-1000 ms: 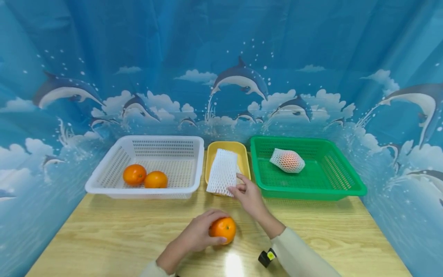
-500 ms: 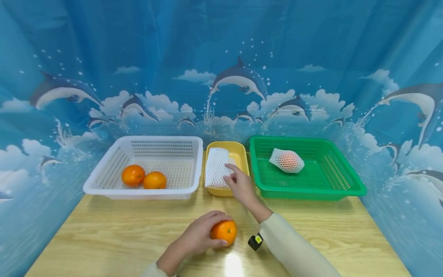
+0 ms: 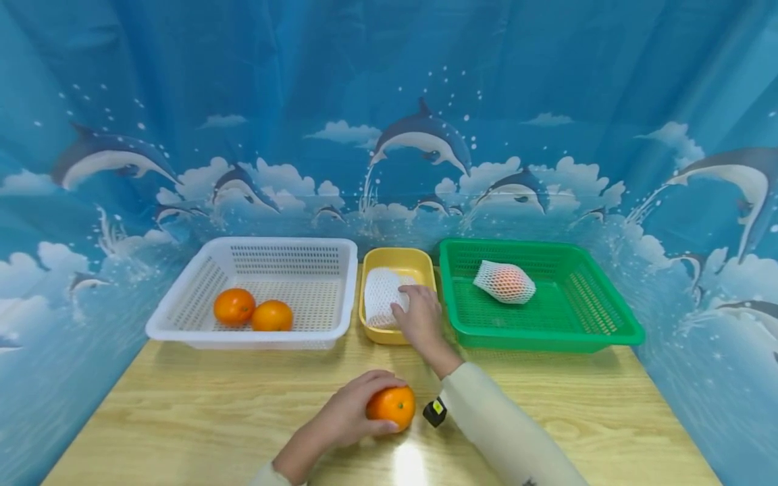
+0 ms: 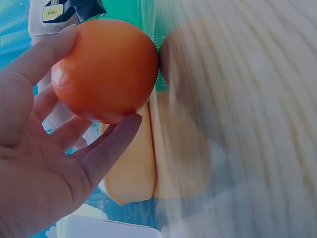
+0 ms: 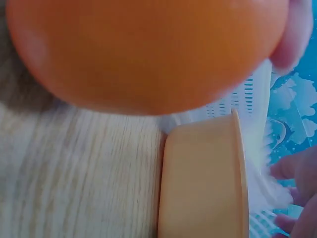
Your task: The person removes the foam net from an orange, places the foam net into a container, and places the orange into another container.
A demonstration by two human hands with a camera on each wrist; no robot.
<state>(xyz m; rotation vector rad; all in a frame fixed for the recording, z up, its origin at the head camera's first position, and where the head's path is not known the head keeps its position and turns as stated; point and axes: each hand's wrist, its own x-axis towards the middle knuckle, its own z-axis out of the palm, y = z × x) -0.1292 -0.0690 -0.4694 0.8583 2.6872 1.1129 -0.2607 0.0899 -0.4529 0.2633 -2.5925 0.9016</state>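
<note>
On the near tabletop my left hand (image 3: 349, 413) holds an orange (image 3: 399, 406), fingers over its far side and thumb along the near side. The left wrist view has the same orange (image 4: 109, 69) between thumb and fingers. My right hand (image 3: 422, 320) reaches over the right side of a small yellow tray (image 3: 396, 338). Its fingers are at the edge of a white foam fruit net (image 3: 381, 295) lying in that tray. From the right wrist, the net (image 5: 265, 191) rises past the tray's rim between the fingertips, seemingly pinched; the contact is partly hidden.
A white basket (image 3: 316, 332) at the left holds two oranges (image 3: 234, 307). The green basket (image 3: 547, 341) at the right contains a fruit in a foam net (image 3: 510, 282). Near the right sleeve is a small black block (image 3: 434, 412) with a yellow label. A dolphin-print curtain (image 3: 389, 81) surrounds the table.
My right hand has moved left and farther into the yellow tray. The foam net, earlier hanging over the tray's front edge, now lies inside it. The left hand keeps its hold on the orange.
</note>
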